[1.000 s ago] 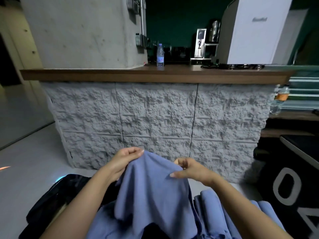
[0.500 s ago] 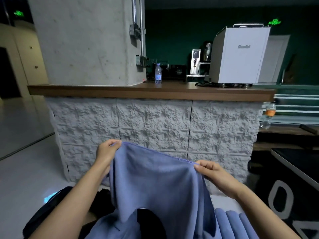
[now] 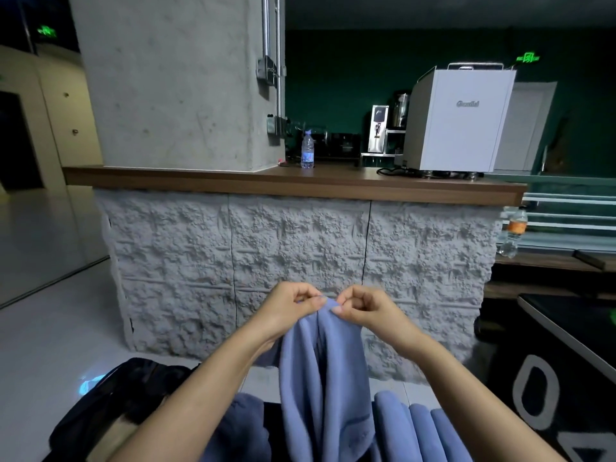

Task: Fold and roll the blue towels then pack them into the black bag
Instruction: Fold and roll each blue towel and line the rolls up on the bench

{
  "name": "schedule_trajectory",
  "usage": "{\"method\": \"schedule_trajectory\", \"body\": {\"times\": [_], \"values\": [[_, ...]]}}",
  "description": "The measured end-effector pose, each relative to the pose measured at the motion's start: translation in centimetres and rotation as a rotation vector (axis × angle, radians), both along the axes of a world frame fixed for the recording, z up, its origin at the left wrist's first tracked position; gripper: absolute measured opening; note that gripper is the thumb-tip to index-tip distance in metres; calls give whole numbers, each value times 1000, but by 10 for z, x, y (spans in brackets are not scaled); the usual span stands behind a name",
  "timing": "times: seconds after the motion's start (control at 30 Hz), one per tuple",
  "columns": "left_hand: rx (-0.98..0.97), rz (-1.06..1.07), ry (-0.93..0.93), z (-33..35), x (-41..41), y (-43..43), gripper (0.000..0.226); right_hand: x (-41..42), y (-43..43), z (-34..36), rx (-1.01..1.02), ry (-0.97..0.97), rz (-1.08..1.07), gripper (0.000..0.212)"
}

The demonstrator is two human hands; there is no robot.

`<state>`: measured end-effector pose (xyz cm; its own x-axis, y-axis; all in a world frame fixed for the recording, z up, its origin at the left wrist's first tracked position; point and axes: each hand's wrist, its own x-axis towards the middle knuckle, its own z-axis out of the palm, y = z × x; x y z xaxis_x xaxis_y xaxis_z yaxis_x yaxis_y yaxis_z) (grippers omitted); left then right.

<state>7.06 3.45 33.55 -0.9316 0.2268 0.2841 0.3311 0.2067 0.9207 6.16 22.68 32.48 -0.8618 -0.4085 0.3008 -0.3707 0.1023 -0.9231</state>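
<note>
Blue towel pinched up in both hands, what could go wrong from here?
The left hand and right hand hold the blue towel only by fingertip pinches at its top edge, so one side could slip and undo the fold. Its hanging body looks bunched, so the fold may come out crooked.

One wide-angle camera, worn on the person's head, looks forward and slightly down. The bare left forearm (image 3: 206,388) and right forearm (image 3: 450,375) rise from the bottom edge, close beneath the lens, meeting at a soft blue towel (image 3: 326,378). Near beyond, the grey rough-stone counter front (image 3: 300,255) and its brown wooden tabletop (image 3: 333,185) face the lens.
</note>
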Motion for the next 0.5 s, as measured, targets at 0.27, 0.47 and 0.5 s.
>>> {"method": "schedule_trajectory", "body": {"times": [0.27, 0.47, 0.5], "values": [[6, 286, -14, -5, -15, -45, 16, 11, 70, -16, 4, -51, -100, 51], [-32, 341, -8, -14, -20, -35, 16, 30, 76, 3, -99, -69, -22, 51], [-19, 348, -12, -15, -21, -32, 15, 34, 73, 7, -109, -92, 35, 50]]}}
